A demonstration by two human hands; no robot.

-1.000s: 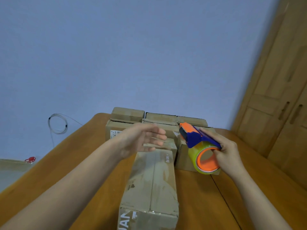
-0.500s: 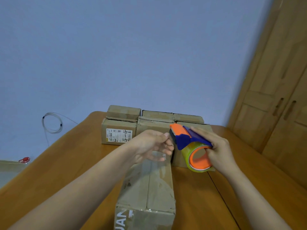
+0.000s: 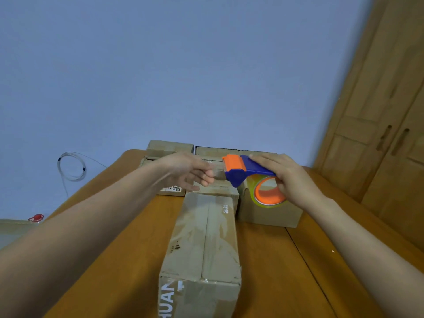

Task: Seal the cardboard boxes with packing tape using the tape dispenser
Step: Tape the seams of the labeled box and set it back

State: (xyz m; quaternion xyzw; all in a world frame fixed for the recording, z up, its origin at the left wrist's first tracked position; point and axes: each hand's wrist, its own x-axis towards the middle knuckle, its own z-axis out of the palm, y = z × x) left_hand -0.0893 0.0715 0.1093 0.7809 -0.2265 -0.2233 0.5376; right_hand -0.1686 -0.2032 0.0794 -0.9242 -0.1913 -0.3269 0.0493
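A long cardboard box [image 3: 204,239] lies lengthwise in front of me on the wooden table, its top flaps closed along a centre seam. Above its far end my right hand [image 3: 291,180] grips a blue and orange tape dispenser [image 3: 243,171] loaded with a roll of clear tape [image 3: 268,193] on an orange core. My left hand [image 3: 190,173] is at the dispenser's orange front edge, and its fingertips pinch the clear tape end [image 3: 216,173] coming off it.
Several smaller cardboard boxes [image 3: 268,212] stand in rows at the table's far end against the blue wall. A coiled cable [image 3: 71,166] hangs on the wall at the left. Wooden cupboard doors [image 3: 390,138] stand on the right. The wooden table [image 3: 286,271] stretches on both sides of the long box.
My left hand has gone from open and apart to pinching the tape end at the dispenser's mouth. The dispenser has tilted flatter in my right hand, and the view has shifted slightly.
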